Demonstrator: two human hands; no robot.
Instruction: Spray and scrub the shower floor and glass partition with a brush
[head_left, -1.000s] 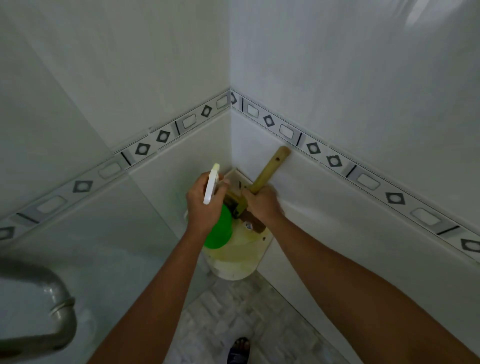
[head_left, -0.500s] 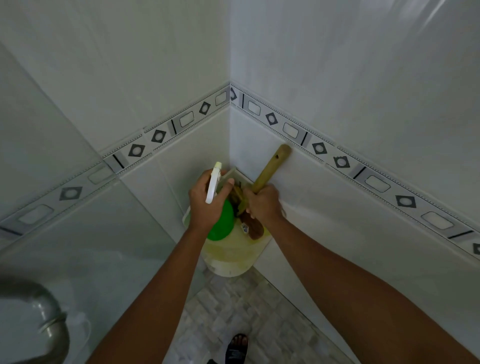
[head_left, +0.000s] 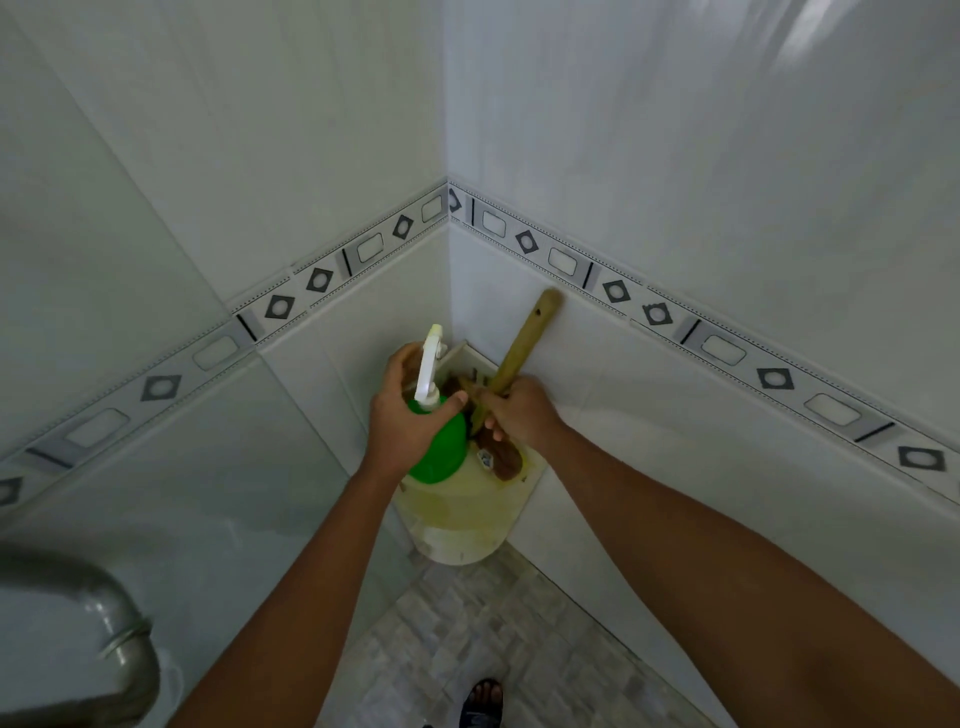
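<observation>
The left hand has its fingers wrapped around the neck of the spray bottle, just under the white spray top. The bottle is green, round and smooth plastic. It looks light enough for one hand. Plastic like this can get slippery when wet, so the thin neck is the best place to hold it, with a finger free for the trigger.

The right hand has its fingers closed around the brush, low on the handle. The handle is a long, flat stick that looks like wood. It is stiff and pale yellow-brown, with a small hole near the far end. That end leans on the right wall. The dark brown part below the hand looks like the brush head, and it is probably rough and bristly. Holding the handle low gives a strong push for scrubbing.

Both things are at the corner shelf, far in the corner where the two walls meet. The shelf is cream plastic, curved at the front and stained yellow.

The walls are shiny white tile with a grey diamond band. The shower floor, near and below, has small grey stone-look tiles that look bumpy. A shiny metal pipe curves at the near left.
</observation>
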